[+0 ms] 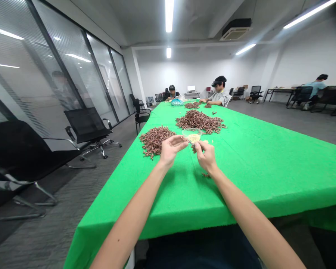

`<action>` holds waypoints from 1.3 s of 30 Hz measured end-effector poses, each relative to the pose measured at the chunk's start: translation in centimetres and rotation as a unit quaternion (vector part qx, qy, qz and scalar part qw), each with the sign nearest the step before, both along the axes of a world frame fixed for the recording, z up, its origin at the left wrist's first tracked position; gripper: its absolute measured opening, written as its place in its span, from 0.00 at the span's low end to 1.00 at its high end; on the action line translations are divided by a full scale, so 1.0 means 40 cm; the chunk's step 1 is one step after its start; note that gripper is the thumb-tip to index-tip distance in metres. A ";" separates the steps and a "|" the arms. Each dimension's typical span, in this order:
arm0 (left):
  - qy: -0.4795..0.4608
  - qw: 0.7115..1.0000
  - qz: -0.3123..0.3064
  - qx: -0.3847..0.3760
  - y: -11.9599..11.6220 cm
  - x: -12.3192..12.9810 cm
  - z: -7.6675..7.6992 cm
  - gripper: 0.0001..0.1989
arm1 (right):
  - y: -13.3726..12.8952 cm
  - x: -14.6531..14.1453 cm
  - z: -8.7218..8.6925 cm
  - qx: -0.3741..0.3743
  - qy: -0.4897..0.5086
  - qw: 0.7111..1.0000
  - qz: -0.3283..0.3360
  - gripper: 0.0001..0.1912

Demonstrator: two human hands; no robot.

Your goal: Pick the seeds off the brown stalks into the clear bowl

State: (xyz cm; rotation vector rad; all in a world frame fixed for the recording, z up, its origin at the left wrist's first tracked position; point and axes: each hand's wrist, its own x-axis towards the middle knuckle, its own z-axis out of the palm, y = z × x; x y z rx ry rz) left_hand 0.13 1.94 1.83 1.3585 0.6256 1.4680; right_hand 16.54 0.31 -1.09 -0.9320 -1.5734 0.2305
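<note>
My left hand and my right hand meet above the green cloth, their fingertips pinching a small thin piece from both sides. Just beyond them stands a clear plastic bowl holding pale yellow bits. A heap of reddish-brown dried pieces lies left of my left hand, and a larger heap lies farther up the table. A few loose brown bits rest below my right hand. The exact nature of the pinched piece is too small to tell.
The green-covered table runs far ahead, with a smaller heap and a blue bag near co-workers at its far end. Black chairs stand left of it, beside a glass wall.
</note>
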 end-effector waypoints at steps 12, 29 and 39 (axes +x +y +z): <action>0.006 1.000 -0.004 0.007 -0.012 0.010 -0.002 0.19 | -0.010 -0.007 0.008 -0.001 -0.003 1.000 0.020 0.23; 0.023 0.999 -0.021 0.004 -0.018 0.011 -0.002 0.18 | -0.006 -0.008 0.002 -0.002 -0.001 1.000 0.002 0.25; 0.039 0.998 0.016 0.039 -0.019 0.011 0.002 0.17 | -0.007 -0.014 0.000 -0.031 0.014 0.999 0.011 0.27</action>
